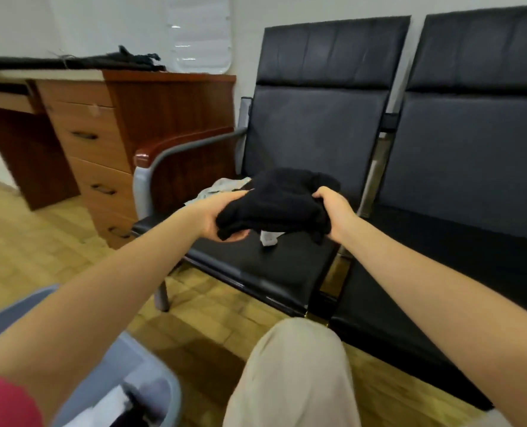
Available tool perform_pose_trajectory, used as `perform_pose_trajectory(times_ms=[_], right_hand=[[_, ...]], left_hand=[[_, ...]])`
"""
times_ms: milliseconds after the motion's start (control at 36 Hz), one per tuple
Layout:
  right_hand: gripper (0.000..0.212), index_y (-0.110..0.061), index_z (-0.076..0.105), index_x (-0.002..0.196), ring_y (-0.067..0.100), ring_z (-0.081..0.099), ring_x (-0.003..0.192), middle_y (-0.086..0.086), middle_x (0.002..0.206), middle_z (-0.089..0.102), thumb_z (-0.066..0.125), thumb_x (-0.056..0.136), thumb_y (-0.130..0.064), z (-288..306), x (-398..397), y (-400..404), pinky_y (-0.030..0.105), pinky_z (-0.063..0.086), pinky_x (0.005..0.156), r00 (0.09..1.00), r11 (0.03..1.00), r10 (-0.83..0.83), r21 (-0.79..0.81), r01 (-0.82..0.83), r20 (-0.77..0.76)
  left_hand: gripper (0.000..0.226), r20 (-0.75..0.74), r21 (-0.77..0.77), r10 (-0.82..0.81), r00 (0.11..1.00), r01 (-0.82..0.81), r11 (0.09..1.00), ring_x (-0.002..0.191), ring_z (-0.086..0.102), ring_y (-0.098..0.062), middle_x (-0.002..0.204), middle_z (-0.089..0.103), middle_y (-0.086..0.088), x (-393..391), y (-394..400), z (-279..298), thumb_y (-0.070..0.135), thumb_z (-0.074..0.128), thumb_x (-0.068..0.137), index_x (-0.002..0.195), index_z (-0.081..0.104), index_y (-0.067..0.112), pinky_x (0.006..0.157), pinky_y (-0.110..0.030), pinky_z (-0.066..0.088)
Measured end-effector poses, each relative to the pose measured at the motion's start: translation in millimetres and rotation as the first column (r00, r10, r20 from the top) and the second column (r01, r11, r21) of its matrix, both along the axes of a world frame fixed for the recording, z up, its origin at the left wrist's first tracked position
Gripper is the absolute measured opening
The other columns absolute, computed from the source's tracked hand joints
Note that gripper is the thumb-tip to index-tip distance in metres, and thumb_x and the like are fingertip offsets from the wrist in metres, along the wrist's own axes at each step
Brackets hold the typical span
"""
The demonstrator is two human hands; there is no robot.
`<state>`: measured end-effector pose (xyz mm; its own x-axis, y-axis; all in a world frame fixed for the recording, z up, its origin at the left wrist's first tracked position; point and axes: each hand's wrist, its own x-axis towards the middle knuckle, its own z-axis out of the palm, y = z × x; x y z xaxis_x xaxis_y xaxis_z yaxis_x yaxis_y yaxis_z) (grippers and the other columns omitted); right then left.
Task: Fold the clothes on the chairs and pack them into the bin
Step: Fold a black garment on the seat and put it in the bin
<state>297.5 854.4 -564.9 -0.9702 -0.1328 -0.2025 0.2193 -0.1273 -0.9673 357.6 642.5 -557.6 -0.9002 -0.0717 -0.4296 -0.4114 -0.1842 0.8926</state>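
- Black garment (274,204): a bundled, roughly folded dark knit, held just above the seat of the left-hand chair (265,260), between the person's two hands.
- Left hand (216,217): fingers curled under and round the garment's left end, thumb on top, gripping it.
- Right hand (333,211): fingers curled round the right end, gripping it likewise.
- Risk, garment: held only at its ends, the loose middle looked liable to sag and the fold to fall open on the way to the bin.
- Light garment (225,188): a pale crumpled piece lying on the same seat, behind and partly under the black one; a white scrap showed just below the bundle. Risk: an edge could catch and be dragged off the seat.
- Bin (163,392): grey-blue, at lower left by the person's knee, something already inside. Risk: the carry crossed over the knee, where the bundle might brush and loosen.
- Second chair (472,167): right-hand, seat bare in view.
- Wooden desk (102,143): left, with drawers.
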Motion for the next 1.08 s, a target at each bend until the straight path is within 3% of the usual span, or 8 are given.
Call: perform_pose_trajectory(times_ms=[111, 250, 361, 472, 639, 778, 861, 1083], right_hand=[[0.04, -0.012, 0.048, 0.126, 0.028, 0.057, 0.099, 0.011, 0.105, 0.057, 0.054, 0.087, -0.017, -9.9, 14.8, -70.9, 0.039, 0.051, 0.083, 0.99, 0.988, 0.094, 0.134, -0.08, -0.102], [0.043, -0.01, 0.049, 0.134, 0.028, 0.057, 0.112, 0.01, 0.123, 0.059, 0.048, 0.092, -0.021, -45.7, 53.0, -159.8, 0.041, 0.048, 0.096, 0.936, 0.923, 0.304, 0.299, -0.244, -0.176], [0.031, -0.016, 0.053, 0.125, 0.022, 0.057, 0.097, 0.004, 0.107, 0.058, 0.044, 0.096, -0.013, -80.1, 95.4, -219.7, 0.032, 0.046, 0.08, 0.863, 0.846, 0.484, 0.329, -0.42, -0.143], [0.039, -0.014, 0.048, 0.134, 0.025, 0.057, 0.105, 0.007, 0.116, 0.058, 0.044, 0.096, -0.014, -122.5, 132.0, -265.9, 0.033, 0.047, 0.083, 0.782, 0.739, 0.62, 0.388, -0.551, -0.071], [0.046, -0.016, 0.047, 0.136, 0.028, 0.056, 0.115, 0.009, 0.124, 0.058, 0.057, 0.091, -0.011, -199.0, 189.1, -319.0, 0.038, 0.05, 0.091, 0.617, 0.53, 0.783, 0.437, -0.727, 0.078], [0.034, -0.009, 0.053, 0.129, 0.034, 0.056, 0.112, 0.014, 0.121, 0.061, 0.048, 0.096, -0.016, -252.2, 203.9, -346.7, 0.032, 0.042, 0.079, 0.578, 0.391, 0.808, 0.626, -0.675, 0.118], [0.051, -0.008, 0.039, 0.144, 0.034, 0.048, 0.126, 0.015, 0.137, 0.052, 0.048, 0.094, -0.011, -283.8, 200.1, -356.7, 0.036, 0.041, 0.097, 0.574, 0.332, 0.804, 0.688, -0.646, 0.152], [0.052, -0.002, 0.04, 0.141, 0.034, 0.049, 0.125, 0.017, 0.138, 0.049, 0.045, 0.089, -0.002, -359.4, 198.4, -339.2, 0.036, 0.041, 0.105, 0.438, 0.02, 0.808, 0.726, -0.687, 0.393]], left_hand=[[0.019, -0.017, -0.121, 0.068, 0.998, -0.07, 0.99, 0.063, 0.068, -0.018, 0.074, 0.072, -0.006, 39.7, -44.1, -20.8, 0.029, 0.054, 0.096, 0.092, 0.065, 0.014, 0.053, -0.025, 0.055], [0.015, 0.021, -0.21, 0.353, 0.935, -0.341, 0.916, 0.069, 0.065, -0.024, 0.079, 0.069, -0.011, 100.4, -107.3, -60.5, 0.017, 0.051, 0.091, 0.096, 0.061, 0.007, 0.053, -0.027, 0.052], [0.016, 0.068, -0.123, 0.55, 0.832, -0.54, 0.832, 0.073, 0.061, -0.026, 0.084, 0.064, -0.012, 146.8, -146.5, -100.6, 0.026, 0.049, 0.092, 0.091, 0.057, 0.012, 0.055, -0.027, 0.048], [0.051, 0.117, -0.238, 0.687, 0.717, -0.651, 0.721, 0.102, 0.063, -0.03, 0.118, 0.065, -0.01, 191.7, -191.3, -150.9, 0.05, 0.062, 0.084, 0.122, 0.057, 0.016, 0.089, -0.041, 0.051], [0.048, 0.108, -0.384, 0.767, 0.632, -0.685, 0.619, 0.108, 0.06, -0.036, 0.125, 0.06, -0.018, 260.9, -235.2, -218.0, 0.036, 0.058, 0.095, 0.131, 0.053, 0.006, 0.096, -0.045, 0.048], [0.037, 0.157, -0.355, 0.826, 0.542, -0.749, 0.559, 0.091, 0.062, -0.032, 0.116, 0.064, -0.018, 292.5, -255.3, -274.8, 0.025, 0.062, 0.094, 0.124, 0.058, 0.005, 0.082, -0.042, 0.051], [0.035, 0.18, -0.334, 0.839, 0.514, -0.771, 0.543, 0.094, 0.064, -0.032, 0.116, 0.065, -0.017, 302.1, -259.1, -307.5, 0.023, 0.064, 0.092, 0.123, 0.058, 0.007, 0.088, -0.044, 0.053], [0.035, 0.416, -0.512, 0.693, 0.588, -0.478, 0.713, 0.112, 0.059, -0.04, 0.123, 0.06, -0.026, 325.7, -252.4, -370.7, 0.009, 0.057, 0.096, 0.127, 0.054, -0.007, 0.091, -0.04, 0.047]])
